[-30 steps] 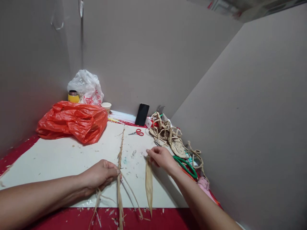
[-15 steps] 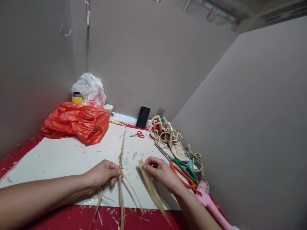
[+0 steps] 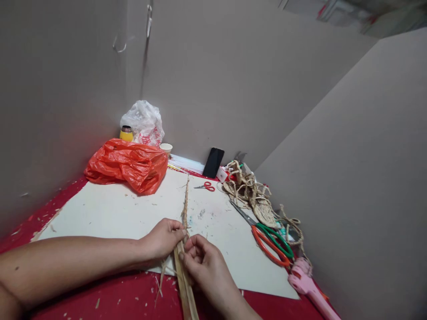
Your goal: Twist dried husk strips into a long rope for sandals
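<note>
A long twisted straw braid (image 3: 184, 202) runs down the middle of the white board (image 3: 110, 211) toward me. My left hand (image 3: 164, 238) pinches the near end of the braid. My right hand (image 3: 204, 265) meets it from the right and presses a flat dried leaf strip (image 3: 185, 289) against the braid's loose strands. Both hands touch at the braid, fingers closed on the fibres. Loose strands hang off the board's near edge below my left hand.
Large orange and green scissors (image 3: 270, 238) and a pink glue gun (image 3: 308, 286) lie right. Behind them are woven straw pieces (image 3: 251, 195), small red scissors (image 3: 207, 186) and a black phone (image 3: 214, 162). An orange bag (image 3: 128, 165), white bag (image 3: 144, 123), yellow jar (image 3: 126, 133) and paper cup (image 3: 166, 148) stand back left.
My right hand carried the leaf strip left from the bare board to the braid and now holds it against the strands by my left hand. The view shifted right.
</note>
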Motion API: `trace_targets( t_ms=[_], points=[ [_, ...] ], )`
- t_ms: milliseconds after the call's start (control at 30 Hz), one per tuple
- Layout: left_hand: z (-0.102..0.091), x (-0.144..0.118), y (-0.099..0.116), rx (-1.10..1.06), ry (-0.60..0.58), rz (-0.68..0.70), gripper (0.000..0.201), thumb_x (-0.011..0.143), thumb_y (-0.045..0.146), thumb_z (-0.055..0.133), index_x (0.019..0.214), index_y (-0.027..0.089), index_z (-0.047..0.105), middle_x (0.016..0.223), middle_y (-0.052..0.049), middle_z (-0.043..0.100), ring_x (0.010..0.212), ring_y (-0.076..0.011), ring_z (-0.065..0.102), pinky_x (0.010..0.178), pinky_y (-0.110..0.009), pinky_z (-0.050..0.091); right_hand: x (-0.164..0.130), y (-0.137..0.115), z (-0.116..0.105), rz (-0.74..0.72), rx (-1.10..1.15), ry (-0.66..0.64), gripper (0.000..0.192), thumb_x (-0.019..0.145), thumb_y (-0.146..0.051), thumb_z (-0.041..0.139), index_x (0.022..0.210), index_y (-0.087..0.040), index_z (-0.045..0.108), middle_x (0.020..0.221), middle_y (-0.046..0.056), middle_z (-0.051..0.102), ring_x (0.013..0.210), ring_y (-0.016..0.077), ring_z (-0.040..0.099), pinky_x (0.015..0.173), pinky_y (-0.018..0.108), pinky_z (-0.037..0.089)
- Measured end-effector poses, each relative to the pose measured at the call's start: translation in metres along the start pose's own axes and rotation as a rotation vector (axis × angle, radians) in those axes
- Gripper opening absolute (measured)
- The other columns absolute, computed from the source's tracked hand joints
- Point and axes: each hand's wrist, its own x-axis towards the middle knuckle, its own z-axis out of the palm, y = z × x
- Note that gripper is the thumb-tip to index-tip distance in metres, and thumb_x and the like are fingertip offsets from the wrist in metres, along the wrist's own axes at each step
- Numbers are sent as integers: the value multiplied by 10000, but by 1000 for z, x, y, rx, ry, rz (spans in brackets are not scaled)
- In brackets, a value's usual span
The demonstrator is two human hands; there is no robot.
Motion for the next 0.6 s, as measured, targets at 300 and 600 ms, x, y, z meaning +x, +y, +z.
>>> trace_targets(
  t_ms=[300, 600],
  points=[
    [4, -4, -2, 127, 44, 92, 320, 773, 435, 495, 682, 132, 546, 572, 20, 508, 548, -104, 439, 546, -227, 345, -2, 3, 3, 271, 321, -152, 270, 617, -325, 703, 717, -163, 512, 410, -48, 549, 281, 50, 380, 287, 144, 281],
    [8, -7, 5, 82, 59, 58, 337, 775, 470, 501, 667, 151, 518, 524, 25, 502, 491, -98, 446, 505, -216, 337, 10, 1, 0, 257, 296, -235, 313, 712, -424, 616, 584, -153, 526, 392, -6, 565, 267, 53, 392, 288, 146, 266]
  ],
)
